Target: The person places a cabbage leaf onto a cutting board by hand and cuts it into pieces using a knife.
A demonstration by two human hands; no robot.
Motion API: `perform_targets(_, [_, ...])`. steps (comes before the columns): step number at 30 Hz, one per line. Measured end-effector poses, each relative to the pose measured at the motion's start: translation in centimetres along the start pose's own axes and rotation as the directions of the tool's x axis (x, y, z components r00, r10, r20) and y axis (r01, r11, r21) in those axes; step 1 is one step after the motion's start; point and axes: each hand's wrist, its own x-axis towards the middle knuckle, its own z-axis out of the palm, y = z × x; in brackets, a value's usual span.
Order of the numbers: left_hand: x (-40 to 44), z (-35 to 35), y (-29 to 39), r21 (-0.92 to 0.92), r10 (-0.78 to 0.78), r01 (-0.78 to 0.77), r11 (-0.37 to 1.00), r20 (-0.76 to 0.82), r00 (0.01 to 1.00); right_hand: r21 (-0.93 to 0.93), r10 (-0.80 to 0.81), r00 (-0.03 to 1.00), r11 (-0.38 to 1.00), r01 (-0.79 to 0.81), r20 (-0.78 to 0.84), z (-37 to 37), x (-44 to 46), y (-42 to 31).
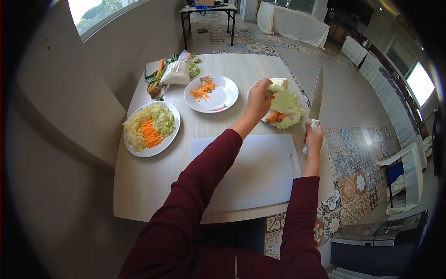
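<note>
Left hand (260,98): gripping the edge of a pale green leaf (287,103) between bent fingers, above the right-side plate (249,94).
Right hand (314,137): closing around the white handle of a kitchen knife (318,95), blade pointing away from the body.
Leaf: hanging beside two carrots (274,117).
Cutting board (260,179): lying flat, nearer the body than the plates.
Left-side plate (174,122): holding shredded carrot (150,135) between pale green shreds (163,119).
</note>
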Motion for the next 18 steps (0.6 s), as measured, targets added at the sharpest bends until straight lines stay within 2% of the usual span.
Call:
perform_targets(3, [1.0,-1.1,2.0,-0.072,0.002,-0.001,0.997,0.026,1.0,0.049,0.092,0.996,0.995,-0.092,0.011,-0.2,-1.0,-1.8])
perform_targets(8, [0.9,-2.9,3.9,-0.125,0.042,-0.042,0.991,-0.01,0.999,0.056,0.089,0.996,0.994,-0.089,0.003,0.0,-0.7,-1.2])
perform_targets(11, [0.4,-3.2,3.4,-0.247,-0.008,-0.003,0.969,-0.044,0.999,0.059,0.087,0.996,0.994,-0.088,0.021,0.1,-0.6,-0.7])
perform_targets(14, [-0.2,-4.1,3.3,-0.152,0.107,-0.128,0.98,-0.14,0.984,0.083,0.087,0.995,0.992,-0.091,0.042,0.0,-0.5,-0.7])
perform_targets(17, [-1.6,-7.2,6.0,-0.042,0.145,-0.153,0.987,-0.153,0.978,0.114,0.097,0.992,0.988,-0.105,0.076,0.2,-0.8,-1.3])
perform_targets(18, [-2.3,-8.1,6.1,-0.069,0.158,-0.172,0.983,-0.169,0.973,0.125,0.102,0.991,0.986,-0.112,0.09,0.2,-0.9,-1.6])
